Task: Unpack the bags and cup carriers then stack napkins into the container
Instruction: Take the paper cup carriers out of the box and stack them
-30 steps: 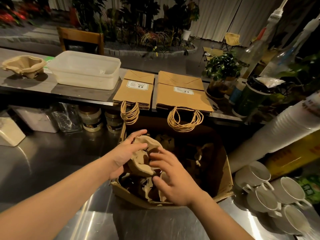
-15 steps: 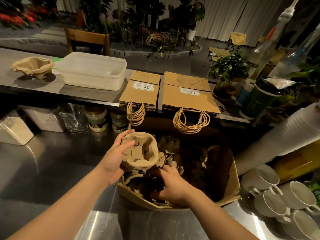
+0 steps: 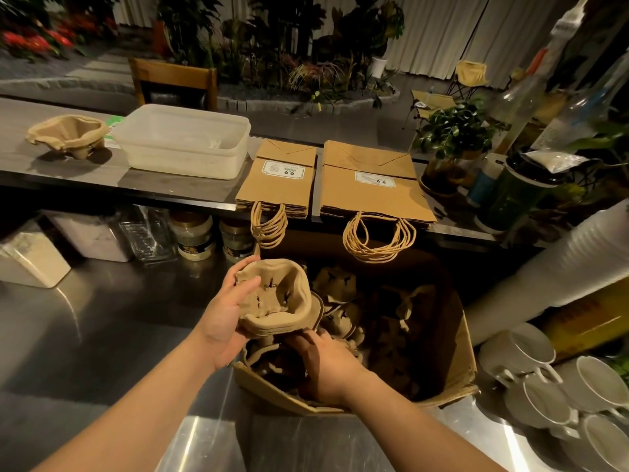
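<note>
Cup carrier stack (image 3: 275,298) in left hand's (image 3: 223,321) grip, right hand (image 3: 323,362) cupped beneath.

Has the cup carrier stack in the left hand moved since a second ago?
Yes. The cup carrier stack has risen out of the cardboard box, gripped by the left hand.

The left hand (image 3: 226,320) grips a stack of pulp cup carriers (image 3: 275,298) by its near-left rim, thumb inside, above the open cardboard box (image 3: 452,369). The right hand (image 3: 326,364) reaches into the box, fingers curled among more carriers lying there. On the raised counter (image 3: 102,172) behind lie two piles of flat paper bags (image 3: 371,185), handles hanging over the edge, with a plastic container (image 3: 183,141) left of them and another carrier stack (image 3: 68,132) beyond it. White cups (image 3: 531,366) lie at the right.
</note>
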A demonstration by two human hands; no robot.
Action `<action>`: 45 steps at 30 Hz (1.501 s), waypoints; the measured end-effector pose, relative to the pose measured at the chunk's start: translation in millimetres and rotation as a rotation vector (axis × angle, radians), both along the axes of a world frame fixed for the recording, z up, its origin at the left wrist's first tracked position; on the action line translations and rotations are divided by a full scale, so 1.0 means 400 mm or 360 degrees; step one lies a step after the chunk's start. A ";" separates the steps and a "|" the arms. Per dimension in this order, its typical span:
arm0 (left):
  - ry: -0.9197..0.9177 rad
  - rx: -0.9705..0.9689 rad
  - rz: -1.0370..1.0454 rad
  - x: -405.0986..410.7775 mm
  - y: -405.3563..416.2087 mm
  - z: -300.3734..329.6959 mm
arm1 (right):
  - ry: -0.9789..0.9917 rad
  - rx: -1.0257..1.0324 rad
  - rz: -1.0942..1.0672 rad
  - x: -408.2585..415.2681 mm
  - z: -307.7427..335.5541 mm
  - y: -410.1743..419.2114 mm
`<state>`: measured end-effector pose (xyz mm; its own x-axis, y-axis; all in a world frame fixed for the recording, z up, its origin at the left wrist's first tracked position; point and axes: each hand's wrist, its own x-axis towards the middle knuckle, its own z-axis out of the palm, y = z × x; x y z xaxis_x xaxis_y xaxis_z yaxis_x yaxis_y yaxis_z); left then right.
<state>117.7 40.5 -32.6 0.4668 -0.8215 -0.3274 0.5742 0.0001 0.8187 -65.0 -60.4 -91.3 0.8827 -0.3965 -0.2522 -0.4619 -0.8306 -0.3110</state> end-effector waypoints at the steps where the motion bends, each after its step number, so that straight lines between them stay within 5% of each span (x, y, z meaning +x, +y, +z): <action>1: -0.0004 -0.0005 -0.0003 -0.001 0.001 0.000 | 0.0015 -0.0007 -0.0006 0.002 0.001 0.003; 10: -0.0019 -0.0031 -0.0032 -0.006 0.001 0.000 | 0.0114 -0.0121 -0.0228 0.015 0.030 0.012; 19: -0.0008 -0.0032 -0.0027 -0.009 0.004 0.006 | -0.0100 0.0176 -0.0656 -0.039 0.067 -0.019; 27: 0.0021 -0.0018 0.0008 -0.013 0.004 0.012 | -0.0462 0.0816 -0.1184 -0.104 0.076 -0.071; 31: 0.0020 -0.0013 0.0029 -0.013 0.004 0.009 | -0.0892 0.1526 -0.1536 -0.136 0.083 -0.090; 35: -0.0028 -0.0010 0.0004 -0.016 0.003 0.007 | -0.1260 0.1869 -0.1809 -0.156 0.098 -0.086; 45: -0.0301 -0.0037 -0.0167 -0.035 0.003 0.011 | -0.1700 0.2660 -0.0927 -0.142 0.094 -0.030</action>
